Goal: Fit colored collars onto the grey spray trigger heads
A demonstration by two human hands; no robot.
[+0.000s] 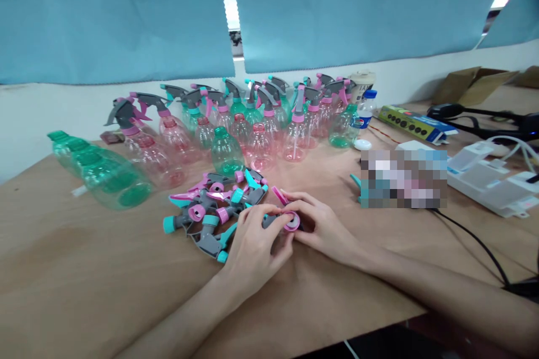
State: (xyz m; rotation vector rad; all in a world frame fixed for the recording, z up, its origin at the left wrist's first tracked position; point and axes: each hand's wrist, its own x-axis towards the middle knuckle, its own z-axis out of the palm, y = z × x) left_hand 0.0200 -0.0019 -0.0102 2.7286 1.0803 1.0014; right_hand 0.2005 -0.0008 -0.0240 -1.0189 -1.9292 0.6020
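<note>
Both my hands meet over the table around one spray trigger head [292, 221], whose round pink collar faces up toward me. My left hand [256, 238] pinches the collar with thumb and fingers from the left. From the right, my right hand [322, 225] grips the same head, and its pink trigger sticks out above the fingers. Much of the grey body is hidden by my fingers. Just left of my hands lies a pile of loose trigger heads [209, 235] in grey, pink and turquoise.
Behind the pile stand several pink and green spray bottles [261, 146], many with heads fitted. Green bottles [113, 179] lie on the left. A water bottle [367, 109], a long box [410, 123], a clear plastic holder [492, 176] and a black cable [471, 238] are at right.
</note>
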